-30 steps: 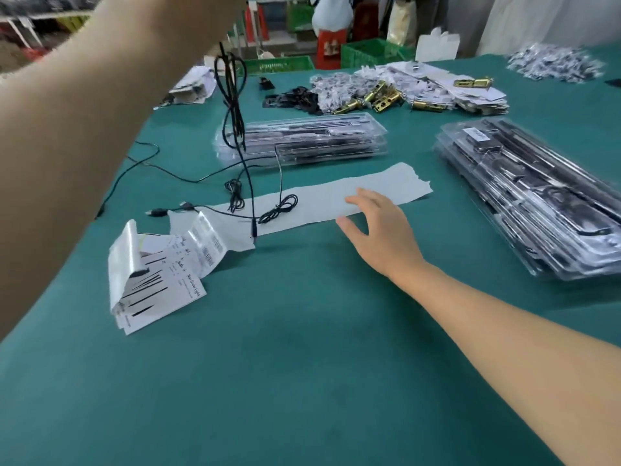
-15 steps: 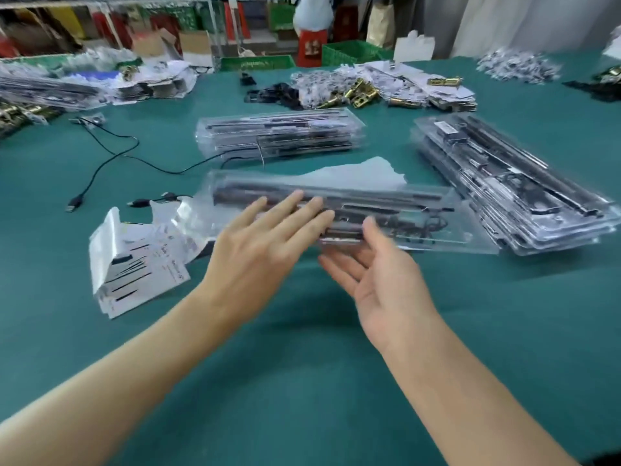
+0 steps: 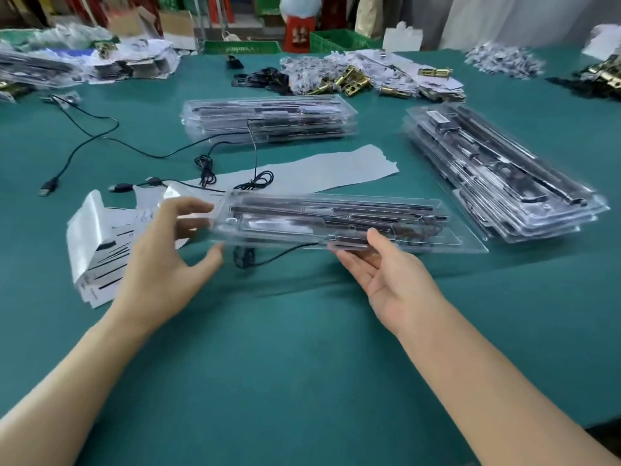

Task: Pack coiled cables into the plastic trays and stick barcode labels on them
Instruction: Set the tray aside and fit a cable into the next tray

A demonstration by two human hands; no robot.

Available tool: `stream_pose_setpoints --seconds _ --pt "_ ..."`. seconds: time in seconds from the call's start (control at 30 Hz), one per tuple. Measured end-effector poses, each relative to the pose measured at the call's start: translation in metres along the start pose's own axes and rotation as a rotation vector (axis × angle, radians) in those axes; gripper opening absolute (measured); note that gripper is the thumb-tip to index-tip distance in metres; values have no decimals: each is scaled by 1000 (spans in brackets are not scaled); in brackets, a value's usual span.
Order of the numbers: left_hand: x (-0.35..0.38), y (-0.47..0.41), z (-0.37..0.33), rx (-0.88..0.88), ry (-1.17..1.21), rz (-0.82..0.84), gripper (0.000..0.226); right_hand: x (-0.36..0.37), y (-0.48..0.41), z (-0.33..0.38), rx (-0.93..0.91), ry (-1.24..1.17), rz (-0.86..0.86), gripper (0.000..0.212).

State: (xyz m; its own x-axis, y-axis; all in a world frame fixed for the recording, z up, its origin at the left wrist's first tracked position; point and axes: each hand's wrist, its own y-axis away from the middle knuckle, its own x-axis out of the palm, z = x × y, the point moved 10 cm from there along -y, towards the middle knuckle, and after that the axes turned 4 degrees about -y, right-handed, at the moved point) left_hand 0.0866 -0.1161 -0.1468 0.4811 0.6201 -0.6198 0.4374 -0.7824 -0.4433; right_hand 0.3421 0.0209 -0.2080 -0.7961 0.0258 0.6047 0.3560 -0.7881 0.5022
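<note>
Pinching a filled tray (image 3: 336, 220) in the right hand (image 3: 393, 280), left hand (image 3: 164, 257) spread wide, the person has stacks (image 3: 268, 119) packed, loose cables (image 3: 100, 139) waiting.

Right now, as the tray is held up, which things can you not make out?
Head view only:
1. barcode labels: print blurred, too small to read.
2. black cable: partly hidden under the clear tray.
3. Tray contents: smeared by glare and motion blur.
4. left hand: contact with the tray blurred.

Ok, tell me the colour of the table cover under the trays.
The table cover is plain teal green, clearest in the head view.
</note>
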Motion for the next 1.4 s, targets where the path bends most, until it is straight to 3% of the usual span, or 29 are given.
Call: stream_pose_setpoints --seconds 0.1,0.2,0.27,0.33,0.47,0.63,0.73,0.9,1.13,1.27,1.4 --pt "18 6 16 -167 308 92 63 3 0 2 21 -65 5 21" --pt "46 15 11 -240 515 296 87 6 1 4 31 -101 11 15" --pt "56 20 0 -211 532 396 88 9 2 5 25 -116 22 21" --pt "60 22 -14 -129 417 453 74 12 4 6 19 -115 34 28" --pt "60 22 -44 143 72 388 17 16 5 4 17 -99 51 28" --pt "26 14 -47 139 90 196 28 8 2 6 -15 -1 47 20" --pt "4 14 -47 172 -85 31 23 6 2 0 5 19 51 20" --pt "-28 6 -28 42 -71 -170 31 9 3 -7 43 -15 83 27" --pt "-32 1 -14 -42 30 -120 35 11 3 -4 40 -28 98 33" --pt "-24 -2 1 -122 133 35 23 9 4 -2 11 35 114 30" --pt "-20 -2 8 -129 206 183 36 5 4 -1 -5 70 125 28"
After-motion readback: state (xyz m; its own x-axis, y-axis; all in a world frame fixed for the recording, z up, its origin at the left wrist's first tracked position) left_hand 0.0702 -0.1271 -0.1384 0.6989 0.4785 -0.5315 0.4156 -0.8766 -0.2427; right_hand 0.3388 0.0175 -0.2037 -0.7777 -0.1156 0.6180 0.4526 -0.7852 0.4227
